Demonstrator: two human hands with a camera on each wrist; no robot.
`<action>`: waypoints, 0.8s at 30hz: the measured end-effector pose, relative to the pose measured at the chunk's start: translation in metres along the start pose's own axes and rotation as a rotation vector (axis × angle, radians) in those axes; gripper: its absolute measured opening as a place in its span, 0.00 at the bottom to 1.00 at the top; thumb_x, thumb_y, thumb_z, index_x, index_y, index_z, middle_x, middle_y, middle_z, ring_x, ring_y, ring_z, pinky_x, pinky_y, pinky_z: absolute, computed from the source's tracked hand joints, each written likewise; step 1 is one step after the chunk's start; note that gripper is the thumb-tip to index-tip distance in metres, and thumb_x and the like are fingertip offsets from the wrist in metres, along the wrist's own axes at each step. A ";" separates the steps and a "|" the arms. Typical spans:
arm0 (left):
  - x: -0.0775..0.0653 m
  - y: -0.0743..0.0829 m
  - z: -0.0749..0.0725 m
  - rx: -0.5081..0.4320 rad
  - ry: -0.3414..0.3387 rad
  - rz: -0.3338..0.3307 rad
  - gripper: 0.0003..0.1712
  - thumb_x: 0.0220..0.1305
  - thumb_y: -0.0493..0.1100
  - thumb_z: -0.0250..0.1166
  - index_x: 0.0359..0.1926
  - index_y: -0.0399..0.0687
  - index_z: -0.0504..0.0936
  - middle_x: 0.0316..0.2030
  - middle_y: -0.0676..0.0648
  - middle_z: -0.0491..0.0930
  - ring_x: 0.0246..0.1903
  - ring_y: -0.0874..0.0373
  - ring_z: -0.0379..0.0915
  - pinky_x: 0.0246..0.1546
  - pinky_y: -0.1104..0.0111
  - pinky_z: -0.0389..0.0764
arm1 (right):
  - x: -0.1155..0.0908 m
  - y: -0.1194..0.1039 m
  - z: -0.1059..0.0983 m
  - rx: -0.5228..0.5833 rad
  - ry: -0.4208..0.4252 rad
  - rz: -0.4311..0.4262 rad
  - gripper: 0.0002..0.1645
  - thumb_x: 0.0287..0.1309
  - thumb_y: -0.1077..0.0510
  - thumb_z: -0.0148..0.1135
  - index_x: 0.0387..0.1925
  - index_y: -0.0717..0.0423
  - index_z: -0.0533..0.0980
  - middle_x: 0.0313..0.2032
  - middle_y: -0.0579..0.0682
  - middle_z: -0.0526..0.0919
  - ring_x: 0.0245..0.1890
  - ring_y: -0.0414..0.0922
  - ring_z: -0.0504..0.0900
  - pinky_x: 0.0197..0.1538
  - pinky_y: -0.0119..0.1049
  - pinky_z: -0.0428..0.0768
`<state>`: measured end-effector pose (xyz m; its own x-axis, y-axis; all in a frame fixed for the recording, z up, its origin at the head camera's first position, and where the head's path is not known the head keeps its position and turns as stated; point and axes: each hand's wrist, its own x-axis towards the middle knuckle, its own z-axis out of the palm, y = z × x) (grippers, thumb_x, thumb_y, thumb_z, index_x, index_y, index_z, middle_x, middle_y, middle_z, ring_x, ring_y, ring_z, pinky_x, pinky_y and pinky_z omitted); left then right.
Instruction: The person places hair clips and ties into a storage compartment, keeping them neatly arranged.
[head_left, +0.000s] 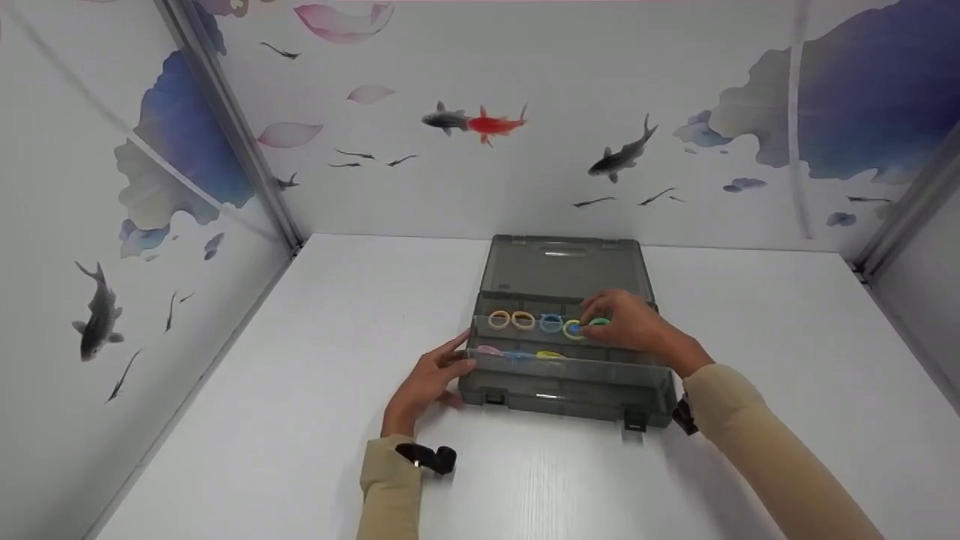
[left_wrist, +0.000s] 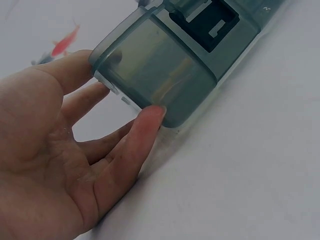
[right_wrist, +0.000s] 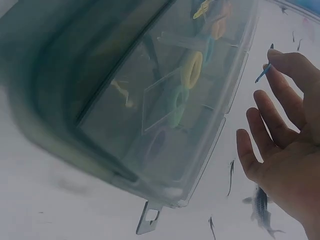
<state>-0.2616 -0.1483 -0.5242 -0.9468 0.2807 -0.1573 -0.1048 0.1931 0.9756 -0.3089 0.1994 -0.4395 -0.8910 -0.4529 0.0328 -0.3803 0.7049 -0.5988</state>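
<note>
A translucent grey-green compartment box (head_left: pixel 566 382) stands on the white table with its lid (head_left: pixel 562 270) laid back behind it. My left hand (head_left: pixel 424 390) touches the box's left end, its fairly straight fingers spread around the corner. In the left wrist view, fingertips (left_wrist: pixel 152 117) rest against the end wall. Above the rear compartments, my right hand (head_left: pixel 630 322) pinches a small thin blue piece (right_wrist: pixel 263 73) between thumb and forefinger; its exact kind is unclear. Coloured rings stand inside, among them orange (head_left: pixel 499 320), blue (head_left: pixel 551 323), yellow (right_wrist: pixel 192 70) and green (right_wrist: pixel 178 105).
Pink, blue and yellow pieces (head_left: pixel 551 355) show partly in the middle row. A dark front latch (head_left: pixel 635 421) hangs open toward the table (head_left: pixel 540 487). Behind the box rises a white wall (head_left: pixel 420 202) printed with fish, petals and leaves; another panel (head_left: pixel 60 187) stands left.
</note>
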 end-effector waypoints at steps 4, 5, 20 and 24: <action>0.000 0.001 0.000 -0.004 -0.004 0.001 0.38 0.70 0.52 0.64 0.76 0.64 0.61 0.73 0.35 0.63 0.70 0.38 0.65 0.27 0.63 0.86 | 0.006 0.000 -0.001 -0.003 -0.036 -0.015 0.07 0.62 0.57 0.68 0.37 0.57 0.87 0.60 0.63 0.79 0.62 0.63 0.76 0.59 0.59 0.78; 0.000 0.001 0.000 -0.005 -0.006 0.004 0.37 0.70 0.52 0.64 0.76 0.64 0.61 0.73 0.35 0.63 0.70 0.38 0.64 0.27 0.63 0.86 | 0.008 0.001 -0.001 -0.003 -0.045 -0.018 0.07 0.62 0.57 0.68 0.37 0.57 0.87 0.60 0.63 0.79 0.62 0.63 0.76 0.59 0.59 0.78; -0.002 0.003 0.000 -0.002 0.011 -0.004 0.36 0.70 0.51 0.64 0.76 0.67 0.62 0.72 0.37 0.65 0.69 0.39 0.66 0.27 0.64 0.86 | 0.020 0.001 -0.003 -0.014 -0.166 -0.005 0.05 0.61 0.59 0.68 0.32 0.55 0.87 0.61 0.63 0.79 0.64 0.62 0.75 0.61 0.59 0.77; -0.001 0.002 0.001 -0.007 0.007 -0.006 0.36 0.70 0.51 0.65 0.75 0.68 0.63 0.72 0.37 0.65 0.68 0.40 0.67 0.27 0.65 0.85 | 0.022 0.003 0.000 -0.019 -0.170 -0.021 0.05 0.61 0.59 0.68 0.31 0.55 0.87 0.60 0.64 0.80 0.63 0.62 0.76 0.61 0.59 0.77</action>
<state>-0.2605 -0.1472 -0.5219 -0.9483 0.2728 -0.1621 -0.1126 0.1885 0.9756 -0.3296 0.1917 -0.4406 -0.8288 -0.5520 -0.0914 -0.4045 0.7040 -0.5837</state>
